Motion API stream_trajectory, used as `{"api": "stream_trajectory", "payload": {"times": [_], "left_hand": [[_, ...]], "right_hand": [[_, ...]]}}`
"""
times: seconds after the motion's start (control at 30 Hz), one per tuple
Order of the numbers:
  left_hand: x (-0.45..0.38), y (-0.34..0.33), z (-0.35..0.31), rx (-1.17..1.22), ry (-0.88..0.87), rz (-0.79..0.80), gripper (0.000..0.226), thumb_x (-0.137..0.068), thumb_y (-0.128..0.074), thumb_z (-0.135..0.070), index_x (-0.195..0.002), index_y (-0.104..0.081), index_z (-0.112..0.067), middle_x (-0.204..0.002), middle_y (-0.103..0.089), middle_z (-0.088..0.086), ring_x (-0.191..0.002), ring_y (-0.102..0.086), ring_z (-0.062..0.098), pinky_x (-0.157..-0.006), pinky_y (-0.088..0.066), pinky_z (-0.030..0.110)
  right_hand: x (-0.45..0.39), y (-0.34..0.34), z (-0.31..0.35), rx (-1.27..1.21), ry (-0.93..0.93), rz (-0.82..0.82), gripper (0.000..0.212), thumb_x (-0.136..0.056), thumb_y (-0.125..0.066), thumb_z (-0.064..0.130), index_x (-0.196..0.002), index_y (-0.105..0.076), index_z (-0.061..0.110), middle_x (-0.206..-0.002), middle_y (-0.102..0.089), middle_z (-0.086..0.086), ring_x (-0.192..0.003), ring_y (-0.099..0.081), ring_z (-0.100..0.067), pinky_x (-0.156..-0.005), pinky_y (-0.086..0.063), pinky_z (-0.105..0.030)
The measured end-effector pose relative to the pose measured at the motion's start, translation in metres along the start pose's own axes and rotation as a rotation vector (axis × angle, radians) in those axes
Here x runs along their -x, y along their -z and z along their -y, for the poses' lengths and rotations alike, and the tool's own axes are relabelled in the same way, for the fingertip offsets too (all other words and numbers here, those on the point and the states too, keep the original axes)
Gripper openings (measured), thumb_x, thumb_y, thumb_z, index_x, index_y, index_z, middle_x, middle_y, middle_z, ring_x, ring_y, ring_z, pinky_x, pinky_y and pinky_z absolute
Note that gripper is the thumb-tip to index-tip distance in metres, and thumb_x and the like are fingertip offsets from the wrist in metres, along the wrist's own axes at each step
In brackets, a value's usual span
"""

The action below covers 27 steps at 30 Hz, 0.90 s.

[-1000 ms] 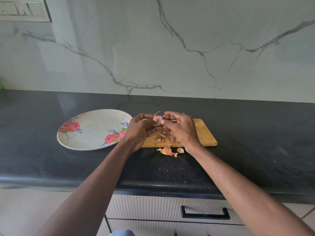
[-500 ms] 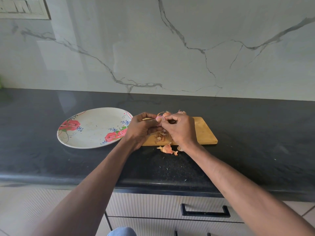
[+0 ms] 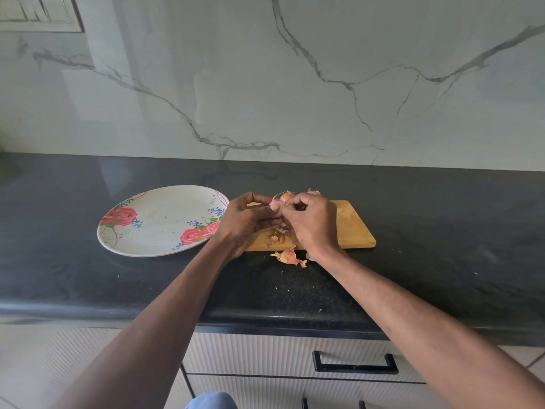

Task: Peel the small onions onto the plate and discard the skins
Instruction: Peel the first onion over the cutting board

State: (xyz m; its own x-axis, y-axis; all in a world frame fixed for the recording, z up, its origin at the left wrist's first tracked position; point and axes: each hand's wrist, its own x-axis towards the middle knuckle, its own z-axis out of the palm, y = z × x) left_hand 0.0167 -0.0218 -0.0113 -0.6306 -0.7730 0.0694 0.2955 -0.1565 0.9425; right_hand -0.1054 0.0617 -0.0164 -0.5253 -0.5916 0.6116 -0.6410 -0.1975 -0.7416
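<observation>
A small pink onion (image 3: 275, 204) is pinched between both hands above the wooden cutting board (image 3: 351, 228). My left hand (image 3: 246, 222) grips it from the left with curled fingers, and my right hand (image 3: 311, 224) pinches at it from the right. Behind the hands lie unpeeled onions (image 3: 287, 196) at the board's far edge. Loose skins (image 3: 277, 234) sit on the board under the hands, and more skins (image 3: 288, 257) lie on the counter in front of it. The white rose-patterned plate (image 3: 153, 222) stands to the left with nothing on it.
The black counter (image 3: 442, 246) runs wall to wall, with its front edge near me. A marble backsplash (image 3: 295, 84) rises behind, with a switch panel (image 3: 38, 13) at top left. Below the counter is a drawer with a black handle (image 3: 355, 366).
The hands stay together on the onion; the fingers shifted slightly as they work at the skin. The onions behind them have come into sight.
</observation>
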Motion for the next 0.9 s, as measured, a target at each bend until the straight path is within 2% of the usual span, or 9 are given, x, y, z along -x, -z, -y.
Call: {"api": "stream_trajectory", "payload": {"times": [0.03,0.1,0.3,0.37,0.5,0.6,0.7,0.8,0.9], "left_hand": [[0.000,0.000,0.000,0.010,0.003,0.002,0.019,-0.085,-0.071,0.003,-0.100,-0.060,0.002,-0.092,-0.073,0.024,-0.082,-0.075,0.028,-0.082,-0.062,0.040],[-0.001,0.000,0.001,0.028,0.012,0.006,0.017,-0.085,-0.071,0.003,-0.098,-0.061,0.002,-0.096,-0.073,0.026,-0.085,-0.075,0.030,-0.085,-0.061,0.043],[-0.004,0.004,0.000,0.066,0.056,0.014,0.015,-0.089,-0.065,0.004,-0.103,-0.061,0.004,-0.102,-0.072,0.025,-0.094,-0.074,0.033,-0.088,-0.058,0.047],[-0.004,0.004,-0.001,0.095,0.077,0.013,0.017,-0.091,-0.062,0.006,-0.108,-0.060,0.005,-0.108,-0.070,0.026,-0.097,-0.073,0.035,-0.089,-0.058,0.045],[-0.005,0.004,-0.002,0.161,0.094,-0.011,0.018,-0.094,-0.056,0.009,-0.111,-0.059,0.005,-0.116,-0.067,0.030,-0.105,-0.070,0.040,-0.090,-0.058,0.045],[-0.006,0.004,-0.003,0.155,0.097,-0.027,0.019,-0.095,-0.056,0.006,-0.113,-0.060,0.002,-0.114,-0.070,0.026,-0.105,-0.070,0.038,-0.091,-0.058,0.046],[-0.005,0.003,-0.003,0.132,0.086,-0.029,0.014,-0.098,-0.055,0.001,-0.110,-0.062,0.002,-0.109,-0.072,0.021,-0.097,-0.073,0.033,-0.088,-0.060,0.043],[-0.004,0.003,-0.004,0.105,0.065,-0.013,0.014,-0.098,-0.056,-0.002,-0.108,-0.065,0.000,-0.100,-0.074,0.018,-0.086,-0.074,0.028,-0.080,-0.063,0.038],[-0.004,0.003,-0.003,0.083,0.063,0.016,0.021,-0.092,-0.063,-0.003,-0.113,-0.066,0.001,-0.104,-0.074,0.020,-0.090,-0.074,0.027,-0.084,-0.061,0.038]], "right_hand": [[0.000,0.002,0.002,-0.024,-0.009,0.009,0.012,-0.078,-0.086,0.022,-0.073,-0.076,0.015,-0.069,-0.069,0.015,-0.072,-0.067,-0.002,-0.067,-0.056,-0.019],[-0.002,0.005,0.003,-0.061,-0.043,0.029,0.009,-0.077,-0.085,0.019,-0.075,-0.077,0.016,-0.070,-0.069,0.016,-0.071,-0.067,0.003,-0.063,-0.053,-0.013],[-0.010,0.007,-0.003,-0.192,-0.278,0.022,0.002,-0.082,-0.077,0.005,-0.082,-0.079,0.006,-0.077,-0.075,0.001,-0.074,-0.074,-0.014,-0.075,-0.062,-0.036],[-0.011,0.008,-0.003,-0.268,-0.348,0.010,0.004,-0.083,-0.074,0.002,-0.082,-0.078,0.004,-0.077,-0.075,-0.004,-0.070,-0.074,-0.018,-0.074,-0.062,-0.039],[-0.008,0.009,-0.004,-0.037,-0.186,0.007,0.005,-0.086,-0.075,0.017,-0.086,-0.078,0.014,-0.078,-0.074,0.005,-0.073,-0.070,-0.008,-0.070,-0.060,-0.033],[-0.006,0.008,-0.004,0.058,-0.042,0.057,0.009,-0.087,-0.075,0.018,-0.084,-0.080,0.011,-0.078,-0.073,0.008,-0.078,-0.066,-0.004,-0.077,-0.054,-0.025],[-0.009,0.009,-0.004,0.027,-0.035,0.109,0.021,-0.085,-0.079,0.024,-0.102,-0.079,0.012,-0.092,-0.076,0.006,-0.084,-0.069,-0.001,-0.076,-0.055,-0.018],[-0.010,0.010,-0.004,0.006,-0.006,0.135,0.031,-0.083,-0.081,0.027,-0.110,-0.077,0.012,-0.099,-0.077,0.003,-0.089,-0.071,-0.006,-0.080,-0.058,-0.023],[-0.008,0.011,-0.001,-0.015,0.001,0.144,0.030,-0.083,-0.081,0.026,-0.108,-0.077,0.012,-0.094,-0.077,0.005,-0.085,-0.071,-0.002,-0.083,-0.059,-0.030]]}}
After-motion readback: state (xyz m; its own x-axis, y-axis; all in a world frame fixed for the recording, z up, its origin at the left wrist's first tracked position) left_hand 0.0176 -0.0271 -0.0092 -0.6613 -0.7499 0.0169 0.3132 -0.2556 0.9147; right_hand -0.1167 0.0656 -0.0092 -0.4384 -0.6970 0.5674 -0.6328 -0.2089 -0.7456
